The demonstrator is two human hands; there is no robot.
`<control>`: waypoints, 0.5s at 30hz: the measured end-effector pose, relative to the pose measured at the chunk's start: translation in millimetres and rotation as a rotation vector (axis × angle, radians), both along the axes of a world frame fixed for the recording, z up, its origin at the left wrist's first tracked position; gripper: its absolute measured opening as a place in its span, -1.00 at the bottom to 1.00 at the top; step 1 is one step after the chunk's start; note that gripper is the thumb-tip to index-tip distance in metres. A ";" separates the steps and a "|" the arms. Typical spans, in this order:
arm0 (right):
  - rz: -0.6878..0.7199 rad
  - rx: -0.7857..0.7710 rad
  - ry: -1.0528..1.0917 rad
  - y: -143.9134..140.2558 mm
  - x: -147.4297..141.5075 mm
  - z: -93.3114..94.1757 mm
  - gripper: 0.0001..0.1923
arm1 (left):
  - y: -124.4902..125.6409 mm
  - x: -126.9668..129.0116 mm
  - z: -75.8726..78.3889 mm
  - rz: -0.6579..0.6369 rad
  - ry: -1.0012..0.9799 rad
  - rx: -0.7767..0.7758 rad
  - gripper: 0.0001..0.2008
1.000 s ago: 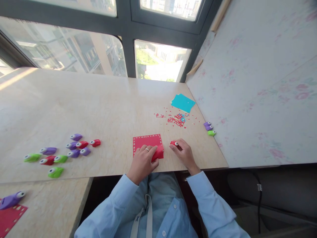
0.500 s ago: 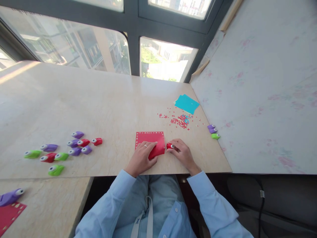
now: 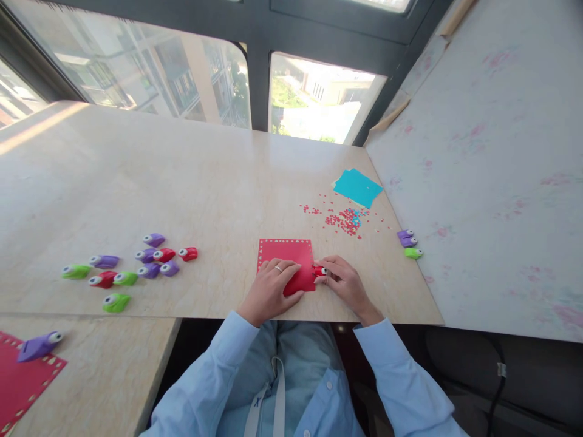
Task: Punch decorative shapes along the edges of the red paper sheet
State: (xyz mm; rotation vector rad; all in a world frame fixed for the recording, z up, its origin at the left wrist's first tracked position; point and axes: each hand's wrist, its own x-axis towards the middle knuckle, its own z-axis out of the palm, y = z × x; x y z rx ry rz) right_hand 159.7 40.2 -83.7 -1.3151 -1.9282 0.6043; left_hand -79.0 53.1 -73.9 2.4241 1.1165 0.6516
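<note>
A sheet of red paper (image 3: 286, 250) lies on the tabletop in front of me, with small holes punched along its top and left edges. My left hand (image 3: 276, 290), wearing a ring, rests on the sheet with fingers laid flat and thumb apart. Between the thumb and fingers of my right hand (image 3: 347, 282) is a small red craft punch (image 3: 321, 271). The punch meets the right edge of the paper. Whether its jaws are pressed down, I cannot tell.
Several purple, green and red punches (image 3: 155, 255) stand to the left, others (image 3: 407, 237) by the right wall. Red confetti (image 3: 344, 221) lies beyond my right hand, near blue paper sheets (image 3: 359, 187). At lower left, a purple punch (image 3: 40, 346) sits on another punched red sheet (image 3: 18, 376).
The red punch, held apart from the sheet before, now sits at the paper's right edge. My left hand stays on the paper. The whole view has shifted slightly.
</note>
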 end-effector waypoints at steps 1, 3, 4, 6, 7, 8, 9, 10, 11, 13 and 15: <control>-0.001 -0.001 -0.001 -0.2 0.1 -0.1 -0.63 | -0.1 0.0 0.0 0.002 0.000 -0.001 -0.60; 0.002 -0.004 -0.008 -0.6 0.7 -1.0 -0.63 | -0.1 -0.1 0.1 0.004 -0.001 -0.003 -0.59; 0.004 -0.002 -0.014 -0.9 1.1 -1.7 -0.62 | -0.1 -0.2 0.2 0.004 -0.003 -0.004 -0.59; 0.009 0.003 -0.031 -1.3 2.0 -3.1 -0.62 | 0.0 -0.5 0.2 0.004 -0.004 -0.002 -0.59; 0.011 0.008 -0.039 -1.5 2.4 -3.7 -0.62 | 0.0 -0.7 0.2 0.003 -0.005 -0.002 -0.59; 0.012 0.015 -0.044 -1.6 2.7 -4.1 -0.62 | -0.1 -0.8 0.1 0.002 -0.007 -0.002 -0.58; 0.014 0.020 -0.046 -1.7 3.0 -4.3 -0.62 | -0.1 -0.9 -0.1 0.001 -0.008 -0.002 -0.59; 0.017 0.023 -0.046 -1.8 3.2 -4.3 -0.62 | -0.2 -1.0 -0.2 0.001 -0.009 -0.002 -0.59; 0.020 0.024 -0.044 -1.8 3.3 -4.2 -0.62 | -0.3 -0.9 -0.4 0.001 -0.011 -0.002 -0.59; 0.022 0.018 -0.036 -2.0 3.3 -3.8 -0.62 | -0.4 -0.8 -0.8 0.002 -0.014 -0.001 -0.60; 0.021 0.013 -0.025 -2.2 3.2 -3.4 -0.61 | -0.5 -0.6 -1.3 0.004 -0.015 0.000 -0.60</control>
